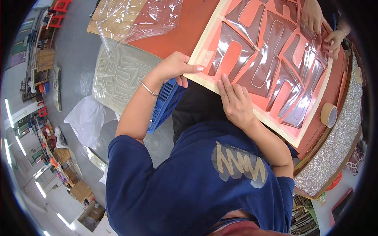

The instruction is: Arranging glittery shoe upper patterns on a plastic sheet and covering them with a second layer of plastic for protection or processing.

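My left hand (pixel 175 70) grips the near left corner of a pale wooden frame (pixel 277 131), thumb on top and fingers curled below the edge. With fingers stretched out, my right hand (pixel 238 103) rests on the frame's near rail, its fingertips at the inner edge. Inside the frame, shiny clear plastic pieces (pixel 271 51) with long rounded cutouts lie over a pink-red surface. A small piece of clear tape (pixel 206 57) sits near the left corner. Across the frame, another person's two hands (pixel 312 16) touch the far right part of the plastic.
A red tabletop (pixel 173 37) bears loose clear film (pixel 138 19). Below it, at left, lie a pale sheet (pixel 122 74) with similar outlines, a blue plastic crate (pixel 163 100) and a white plastic bag (pixel 86 118). A tape roll (pixel 328 115) stands beside a glittery strip (pixel 334 157).
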Demonstrator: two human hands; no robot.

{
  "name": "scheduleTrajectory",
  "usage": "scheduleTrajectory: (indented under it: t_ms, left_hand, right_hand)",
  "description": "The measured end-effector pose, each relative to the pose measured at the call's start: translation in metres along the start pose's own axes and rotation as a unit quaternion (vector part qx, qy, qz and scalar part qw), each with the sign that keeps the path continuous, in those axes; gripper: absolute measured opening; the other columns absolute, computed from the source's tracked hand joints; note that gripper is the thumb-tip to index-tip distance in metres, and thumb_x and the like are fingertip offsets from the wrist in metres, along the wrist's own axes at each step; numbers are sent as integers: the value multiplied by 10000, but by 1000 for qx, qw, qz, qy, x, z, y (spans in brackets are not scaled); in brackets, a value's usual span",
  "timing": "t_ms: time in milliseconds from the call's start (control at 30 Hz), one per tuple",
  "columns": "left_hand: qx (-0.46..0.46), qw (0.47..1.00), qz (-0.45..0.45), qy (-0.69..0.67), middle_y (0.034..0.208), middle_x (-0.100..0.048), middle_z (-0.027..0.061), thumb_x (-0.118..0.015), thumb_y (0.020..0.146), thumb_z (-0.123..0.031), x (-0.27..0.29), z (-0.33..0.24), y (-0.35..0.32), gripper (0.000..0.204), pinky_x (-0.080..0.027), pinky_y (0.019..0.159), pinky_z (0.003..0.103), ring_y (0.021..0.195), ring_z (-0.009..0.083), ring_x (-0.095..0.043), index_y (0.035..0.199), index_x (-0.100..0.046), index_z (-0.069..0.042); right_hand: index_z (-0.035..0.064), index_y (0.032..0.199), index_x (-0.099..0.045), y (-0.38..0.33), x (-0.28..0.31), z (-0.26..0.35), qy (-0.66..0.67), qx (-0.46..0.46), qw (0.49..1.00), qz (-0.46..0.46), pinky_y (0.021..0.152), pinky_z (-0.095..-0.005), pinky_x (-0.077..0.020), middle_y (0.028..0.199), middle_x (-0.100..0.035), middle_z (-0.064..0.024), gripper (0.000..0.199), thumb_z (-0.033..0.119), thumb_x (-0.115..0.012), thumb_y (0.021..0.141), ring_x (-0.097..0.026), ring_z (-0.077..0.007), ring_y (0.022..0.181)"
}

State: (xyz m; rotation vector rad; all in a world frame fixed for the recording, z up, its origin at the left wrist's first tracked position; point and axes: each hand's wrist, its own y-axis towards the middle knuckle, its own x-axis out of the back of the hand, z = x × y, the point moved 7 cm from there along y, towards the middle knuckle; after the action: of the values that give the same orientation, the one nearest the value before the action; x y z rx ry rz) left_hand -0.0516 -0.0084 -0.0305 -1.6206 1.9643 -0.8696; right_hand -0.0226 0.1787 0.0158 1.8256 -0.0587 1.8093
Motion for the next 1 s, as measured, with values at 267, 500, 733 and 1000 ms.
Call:
scheduleTrajectory:
  t_ms: [267, 500, 733, 1000]
  left_hand:
    - [4, 999, -28, 15, 626, -640, 91, -719, 811, -322, -1, -2, -2, 376, -443, 355, 179, 434, 129, -614, 824, -652, 48]
    - [-3, 998, -43, 37, 618, -641, 91, -717, 808, -321, -3, -4, -3, 367, -439, 355, 183, 418, 114, -596, 820, -651, 41]
    - [33, 958, -94, 267, 512, -606, 123, -672, 821, -387, 9, -13, -13, 442, -461, 393, 278, 402, 160, -588, 652, -624, 18]
    - [-5, 913, -171, 371, 519, -599, 129, -645, 847, -328, 3, -19, -32, 389, -504, 578, 383, 530, 255, -635, 640, -595, -2]
  right_hand:
    - [-91, 1162, -579, -1, -4, 1, -11, -5, 1000, 15, 711, -331, -423, 1245, -537, -243, 451, 90, -534, 752, -524, -247, 865]
    - [-77, 1172, -581, 0, -5, 3, -24, -22, 999, 37, 725, -336, -415, 1263, -529, -232, 455, 105, -537, 758, -516, -244, 889]
    - [-64, 1203, -568, -3, -4, 6, -32, -50, 996, 61, 822, -353, -402, 1288, -505, -230, 478, 116, -533, 761, -513, -255, 920]
    - [-81, 1182, -559, -14, 6, 4, -11, -69, 998, -12, 886, -412, -406, 1159, -539, -234, 467, 132, -526, 767, -521, -291, 993]
